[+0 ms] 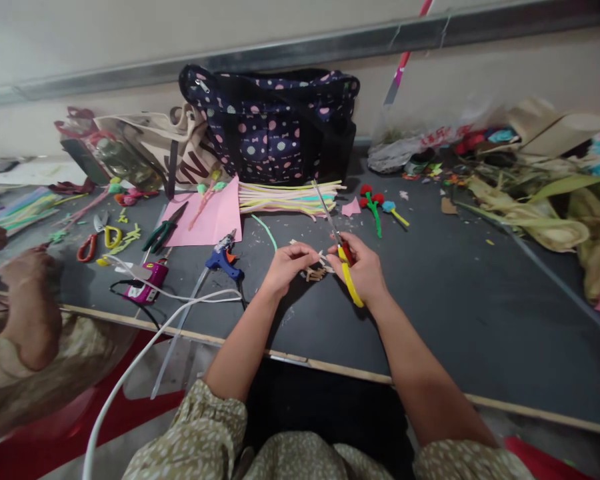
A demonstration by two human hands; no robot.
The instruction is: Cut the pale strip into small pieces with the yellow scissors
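Note:
My right hand holds a pair of scissors with yellow and red handles, its metal blades pointing up and away over the table. My left hand is closed in a pinch at the fingertips, close to the right fingers. A thin whitish strip shows between the two hands; its exact kind is too small to tell. Under the fingers lies a small heap of short beige pieces. Beyond the hands rests a bundle of pale pipe cleaners, cream, yellow and light blue.
A blue glue gun and its white cable lie left. Further left are green-handled scissors, pink paper, a purple power strip and a co-worker's hand. A patterned bag stands behind; dried husks lie right.

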